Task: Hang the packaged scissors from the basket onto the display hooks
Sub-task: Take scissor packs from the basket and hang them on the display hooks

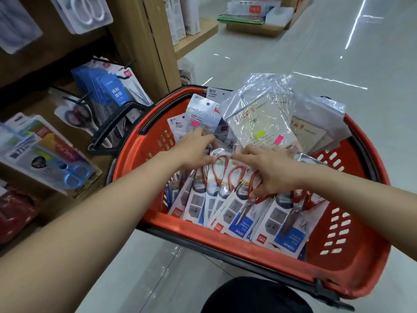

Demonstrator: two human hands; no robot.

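Note:
A red basket (225, 246) stands in front of me, filled with packaged scissors. A fanned row of red-handled scissors packs (237, 199) lies along its near side, and white and grey packs (200, 111) stand behind them. My left hand (194, 152) reaches in, its fingers spread on the packs near the middle. My right hand (270, 171) lies across the red-handled packs with its index finger stretched left and its thumb pressing down on one pack. Black display hooks (125, 75) stick out of the wooden shelf at left, carrying blue scissors packs (112, 91).
Clear plastic bags with cream cards (261, 118) fill the basket's far side. The black basket handle (117, 126) leans toward the shelf. More scissors packs (49, 154) hang low at left. A wooden shelf upright (144, 41) stands behind. Glossy floor stretches right; my dark knee (259, 294) is below.

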